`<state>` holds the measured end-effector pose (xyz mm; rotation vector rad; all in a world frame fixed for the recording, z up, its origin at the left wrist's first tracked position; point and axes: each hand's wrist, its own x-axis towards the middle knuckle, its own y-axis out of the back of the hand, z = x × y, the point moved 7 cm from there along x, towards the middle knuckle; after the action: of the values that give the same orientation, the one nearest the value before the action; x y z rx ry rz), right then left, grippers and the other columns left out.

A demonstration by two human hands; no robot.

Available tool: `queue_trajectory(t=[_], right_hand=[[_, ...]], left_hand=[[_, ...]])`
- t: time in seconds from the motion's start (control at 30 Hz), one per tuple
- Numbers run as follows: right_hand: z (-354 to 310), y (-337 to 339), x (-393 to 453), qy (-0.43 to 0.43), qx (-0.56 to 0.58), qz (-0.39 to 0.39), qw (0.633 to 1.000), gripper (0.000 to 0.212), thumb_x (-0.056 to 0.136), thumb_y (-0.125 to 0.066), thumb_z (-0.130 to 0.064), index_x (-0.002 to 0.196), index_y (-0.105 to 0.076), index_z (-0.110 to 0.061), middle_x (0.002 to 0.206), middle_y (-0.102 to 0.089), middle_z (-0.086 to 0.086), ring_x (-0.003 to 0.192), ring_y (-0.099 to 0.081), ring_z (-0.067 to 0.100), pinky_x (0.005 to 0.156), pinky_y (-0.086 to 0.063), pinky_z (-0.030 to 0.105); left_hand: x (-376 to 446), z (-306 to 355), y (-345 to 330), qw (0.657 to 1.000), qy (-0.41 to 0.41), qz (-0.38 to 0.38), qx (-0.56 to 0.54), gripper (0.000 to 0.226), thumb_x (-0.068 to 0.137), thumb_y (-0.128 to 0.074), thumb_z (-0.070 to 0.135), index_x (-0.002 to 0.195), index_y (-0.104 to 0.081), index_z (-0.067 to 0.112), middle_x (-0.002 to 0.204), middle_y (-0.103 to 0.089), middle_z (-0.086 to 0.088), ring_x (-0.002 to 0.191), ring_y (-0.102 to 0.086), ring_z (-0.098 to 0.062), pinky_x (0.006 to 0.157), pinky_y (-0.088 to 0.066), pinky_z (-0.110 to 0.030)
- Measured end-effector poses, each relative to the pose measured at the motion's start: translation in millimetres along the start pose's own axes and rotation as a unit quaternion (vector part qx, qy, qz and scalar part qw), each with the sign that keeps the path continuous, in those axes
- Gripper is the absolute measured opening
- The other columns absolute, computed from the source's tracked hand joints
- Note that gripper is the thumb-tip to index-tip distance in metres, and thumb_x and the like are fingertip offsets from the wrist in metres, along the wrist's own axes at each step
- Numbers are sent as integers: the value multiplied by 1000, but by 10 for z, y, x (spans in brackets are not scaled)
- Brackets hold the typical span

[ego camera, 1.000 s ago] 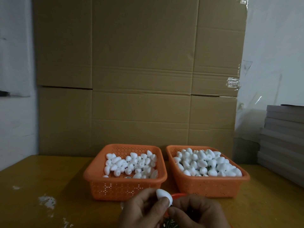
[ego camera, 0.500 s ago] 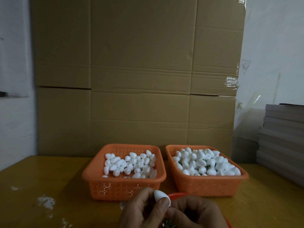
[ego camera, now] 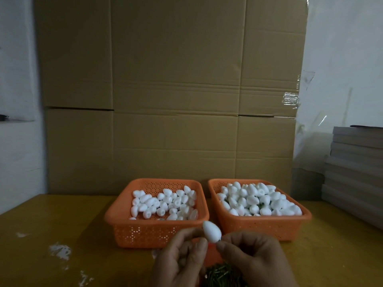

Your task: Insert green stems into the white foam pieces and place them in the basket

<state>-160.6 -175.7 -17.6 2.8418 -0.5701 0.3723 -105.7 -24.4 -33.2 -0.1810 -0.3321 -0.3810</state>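
Note:
One white egg-shaped foam piece [ego camera: 211,232] is held up between both hands at the bottom centre. My left hand [ego camera: 182,259] grips its left side with curled fingers and thumb. My right hand [ego camera: 256,258] pinches its lower end; any stem there is hidden by the fingertips. Beneath the hands lies a pile of green stems [ego camera: 224,276] in a red-orange dish [ego camera: 211,254]. Behind stand two orange baskets: the left basket [ego camera: 124,212] is partly filled with foam pieces, and the right basket [ego camera: 306,214] is heaped with them.
The baskets sit side by side on a yellow table [ego camera: 62,220] with white scuff marks at the left. A tall cardboard wall [ego camera: 176,100] stands close behind. Stacked grey boards [ego camera: 356,168] rise at the right edge.
The foam piece has risen and shows more fully above the fingers. My left thumb no longer covers it, and my right fingertips have come to its lower end.

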Motion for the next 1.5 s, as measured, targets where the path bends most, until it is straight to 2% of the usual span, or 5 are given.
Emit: queue_trajectory(t=[0.27,0.63,0.97,1.27,1.5], right_hand=[[-53,667,522,27,-140,170,975,15,86,-74,-18,74,-74,-27,68,-74,-10,57,-65,4,52,-54,25],[186,1132,1327,-23,-392,250,885,21,88,-62,-13,73,-75,-4,61,-68,10,59,-65,24,61,-57,38],[278,1234,1471,-109,-368,284,879,29,90,-61,-23,66,-60,-7,63,-60,9,56,-56,21,50,-35,25],[244,1255,1390,-127,-368,278,878,23,90,-55,-16,70,-61,-6,73,-63,13,67,-61,28,61,-49,34],[43,1187,1129,-5,-331,280,901,31,90,-51,-2,65,-68,-5,58,-64,11,46,-51,23,50,-49,38]], left_hand=[[-15,-56,-36,999,1,-21,33,41,80,-67,52,88,-66,12,52,-58,2,50,-55,-6,54,-42,-19],[32,-120,-21,999,12,-22,31,29,76,-68,39,79,-66,11,52,-57,-3,47,-52,-10,52,-42,-23],[37,-117,-15,998,10,-36,52,19,90,-67,27,81,-65,10,50,-58,0,47,-53,-6,53,-43,-20],[28,-93,-19,996,-13,-49,76,19,91,-65,21,77,-66,7,50,-55,-1,44,-49,-5,51,-39,-18],[18,-85,-26,996,3,-60,73,41,84,-62,52,80,-66,11,53,-57,-1,47,-52,-7,52,-40,-19]])
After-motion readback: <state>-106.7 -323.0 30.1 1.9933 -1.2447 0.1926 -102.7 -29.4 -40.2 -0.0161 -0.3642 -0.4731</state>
